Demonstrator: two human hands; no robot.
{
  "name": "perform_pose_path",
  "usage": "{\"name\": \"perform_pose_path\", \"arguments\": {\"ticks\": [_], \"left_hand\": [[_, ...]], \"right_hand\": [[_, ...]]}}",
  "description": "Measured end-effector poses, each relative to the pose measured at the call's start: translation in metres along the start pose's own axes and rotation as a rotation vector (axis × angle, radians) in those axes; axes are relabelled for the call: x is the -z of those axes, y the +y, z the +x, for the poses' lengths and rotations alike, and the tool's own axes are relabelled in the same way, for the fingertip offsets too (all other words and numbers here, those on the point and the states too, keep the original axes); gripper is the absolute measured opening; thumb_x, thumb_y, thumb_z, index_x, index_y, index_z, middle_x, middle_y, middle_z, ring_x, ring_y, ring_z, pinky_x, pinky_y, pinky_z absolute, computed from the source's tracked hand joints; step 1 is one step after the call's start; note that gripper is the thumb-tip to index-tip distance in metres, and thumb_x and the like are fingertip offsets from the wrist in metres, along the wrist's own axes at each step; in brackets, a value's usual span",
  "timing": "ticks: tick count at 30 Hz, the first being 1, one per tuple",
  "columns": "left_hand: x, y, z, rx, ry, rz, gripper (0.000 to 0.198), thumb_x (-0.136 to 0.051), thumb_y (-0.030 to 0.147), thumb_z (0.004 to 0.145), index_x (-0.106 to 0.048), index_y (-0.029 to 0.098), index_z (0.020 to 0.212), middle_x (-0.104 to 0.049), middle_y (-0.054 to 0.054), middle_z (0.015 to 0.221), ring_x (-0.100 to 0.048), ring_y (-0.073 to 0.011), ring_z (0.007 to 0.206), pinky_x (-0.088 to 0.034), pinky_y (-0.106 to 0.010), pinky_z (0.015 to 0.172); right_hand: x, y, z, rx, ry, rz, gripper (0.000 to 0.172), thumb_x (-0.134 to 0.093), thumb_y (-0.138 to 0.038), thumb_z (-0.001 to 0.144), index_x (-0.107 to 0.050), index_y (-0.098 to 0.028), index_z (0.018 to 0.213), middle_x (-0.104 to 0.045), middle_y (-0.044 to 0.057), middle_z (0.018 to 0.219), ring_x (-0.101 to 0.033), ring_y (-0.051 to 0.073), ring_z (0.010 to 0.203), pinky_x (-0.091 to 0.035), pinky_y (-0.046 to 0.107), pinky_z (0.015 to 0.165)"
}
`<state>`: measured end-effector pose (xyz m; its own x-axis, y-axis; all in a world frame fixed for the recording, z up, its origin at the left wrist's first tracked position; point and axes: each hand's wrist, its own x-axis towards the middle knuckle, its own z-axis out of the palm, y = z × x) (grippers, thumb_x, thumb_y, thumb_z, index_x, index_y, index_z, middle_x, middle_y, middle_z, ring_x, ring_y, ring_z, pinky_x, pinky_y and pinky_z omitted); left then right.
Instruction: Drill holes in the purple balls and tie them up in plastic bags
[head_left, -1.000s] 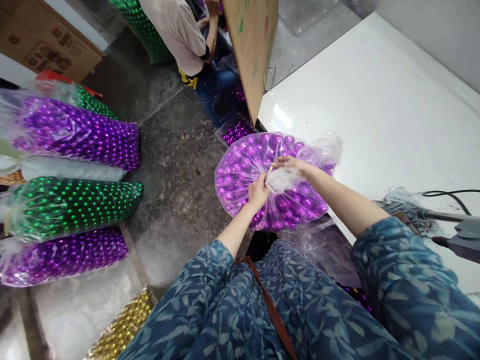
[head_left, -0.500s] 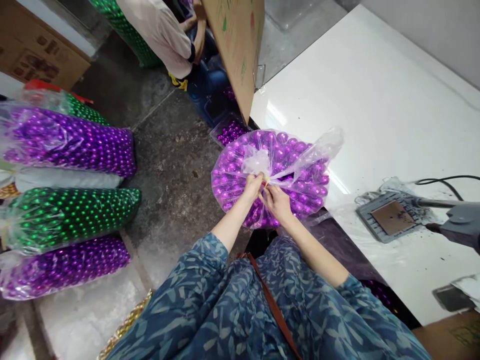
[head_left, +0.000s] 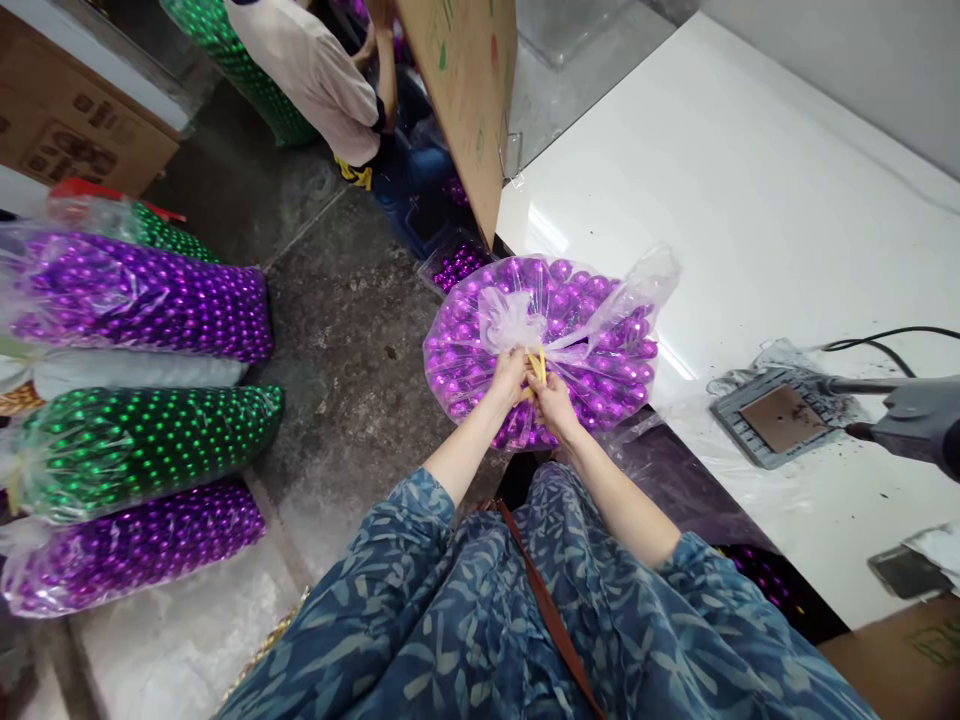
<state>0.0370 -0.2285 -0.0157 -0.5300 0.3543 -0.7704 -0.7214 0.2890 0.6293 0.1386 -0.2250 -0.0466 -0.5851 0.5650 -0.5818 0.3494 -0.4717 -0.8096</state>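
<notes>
A clear plastic bag of shiny purple balls (head_left: 457, 375) stands in front of me, its mouth gathered into a whitish tuft (head_left: 510, 320). At the base of the tuft is a yellow tie (head_left: 538, 368), looped between my hands. My left hand (head_left: 511, 375) is closed on the tie and seems to touch the gathered plastic. Pinched round the tie's other side are the fingers of my right hand (head_left: 553, 400). A loose flap of clear plastic (head_left: 649, 285) sticks out to the upper right.
Filled bags of purple (head_left: 150, 295) and green balls (head_left: 150, 445) lie at the left. A white table (head_left: 675, 180) at the right bears a grey device (head_left: 780, 415). Beyond a cardboard box (head_left: 472, 110), a person in a pale shirt (head_left: 315, 80) sits.
The yellow tie now shows as a longer loop above my fingers. My right hand has shifted slightly down and left. The other person's hands have moved up.
</notes>
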Motion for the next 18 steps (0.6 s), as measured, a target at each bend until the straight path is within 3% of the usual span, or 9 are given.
{"name": "perform_pose_path", "arguments": {"ticks": [3, 7, 9, 12, 13, 15, 16, 18], "left_hand": [[0.005, 0.004, 0.001, -0.022, 0.032, 0.084, 0.028, -0.051, 0.017, 0.102, -0.055, 0.017, 0.074, -0.061, 0.000, 0.056, -0.054, -0.0110, 0.046, -0.039, -0.021, 0.053], [0.003, 0.006, 0.007, -0.013, 0.109, 0.084, 0.029, -0.050, 0.013, 0.102, -0.050, 0.019, 0.073, -0.046, 0.007, 0.045, -0.039, -0.0077, 0.036, -0.027, -0.018, 0.046], [-0.002, 0.006, 0.006, 0.042, 0.112, 0.037, 0.031, -0.045, 0.012, 0.103, -0.048, 0.019, 0.073, -0.047, 0.006, 0.047, -0.041, -0.0069, 0.038, -0.034, -0.017, 0.048], [-0.006, 0.003, -0.004, 0.064, 0.080, -0.064, 0.027, -0.041, 0.017, 0.105, -0.051, 0.018, 0.080, -0.059, 0.000, 0.061, -0.061, -0.0094, 0.053, -0.053, -0.020, 0.065], [-0.006, 0.000, -0.009, -0.001, 0.062, -0.114, 0.022, -0.042, 0.020, 0.104, -0.052, 0.018, 0.085, -0.066, -0.003, 0.071, -0.069, -0.0113, 0.065, -0.058, -0.023, 0.075], [-0.001, -0.007, -0.017, -0.268, 0.014, -0.138, 0.007, -0.050, 0.021, 0.099, -0.051, 0.020, 0.092, -0.075, -0.008, 0.098, -0.076, -0.0162, 0.099, -0.058, -0.031, 0.100], [0.003, -0.010, -0.019, -0.440, -0.042, -0.066, 0.005, -0.055, 0.018, 0.093, -0.051, 0.021, 0.093, -0.075, -0.010, 0.110, -0.073, -0.0189, 0.117, -0.053, -0.036, 0.111], [0.014, -0.015, -0.015, -0.744, -0.205, 0.246, 0.020, -0.061, 0.011, 0.081, -0.053, 0.022, 0.096, -0.073, -0.011, 0.126, -0.060, -0.0226, 0.140, -0.041, -0.044, 0.124]], "right_hand": [[0.017, 0.004, -0.004, 0.031, -0.006, -0.037, 0.064, -0.046, -0.070, 0.099, -0.058, -0.007, 0.102, -0.046, -0.002, 0.069, -0.037, -0.002, 0.060, -0.036, 0.012, 0.059], [0.032, 0.000, -0.008, 0.086, 0.038, -0.156, 0.060, -0.052, -0.066, 0.098, -0.059, -0.007, 0.092, -0.049, -0.001, 0.072, -0.040, 0.000, 0.066, -0.038, 0.013, 0.065], [0.036, -0.005, -0.008, 0.109, 0.065, -0.207, 0.059, -0.052, -0.065, 0.099, -0.059, -0.007, 0.093, -0.052, 0.000, 0.076, -0.042, 0.001, 0.069, -0.041, 0.014, 0.070], [0.039, -0.012, -0.006, 0.130, 0.080, -0.252, 0.059, -0.050, -0.066, 0.099, -0.060, -0.008, 0.096, -0.055, 0.002, 0.080, -0.045, 0.002, 0.072, -0.043, 0.016, 0.075], [0.041, -0.013, -0.006, 0.131, 0.077, -0.260, 0.060, -0.049, -0.067, 0.099, -0.060, -0.008, 0.096, -0.055, 0.002, 0.080, -0.045, 0.002, 0.072, -0.044, 0.016, 0.075], [0.044, -0.015, -0.006, 0.129, 0.062, -0.265, 0.061, -0.049, -0.068, 0.099, -0.060, -0.008, 0.094, -0.053, 0.001, 0.077, -0.044, 0.001, 0.071, -0.043, 0.016, 0.073], [0.045, -0.016, -0.006, 0.127, 0.051, -0.260, 0.062, -0.048, -0.068, 0.099, -0.060, -0.008, 0.093, -0.052, 0.001, 0.076, -0.043, 0.001, 0.070, -0.042, 0.015, 0.071], [0.048, -0.016, -0.006, 0.122, 0.027, -0.239, 0.064, -0.045, -0.070, 0.099, -0.059, -0.008, 0.094, -0.050, 0.000, 0.073, -0.041, 0.001, 0.067, -0.040, 0.014, 0.067]]}}
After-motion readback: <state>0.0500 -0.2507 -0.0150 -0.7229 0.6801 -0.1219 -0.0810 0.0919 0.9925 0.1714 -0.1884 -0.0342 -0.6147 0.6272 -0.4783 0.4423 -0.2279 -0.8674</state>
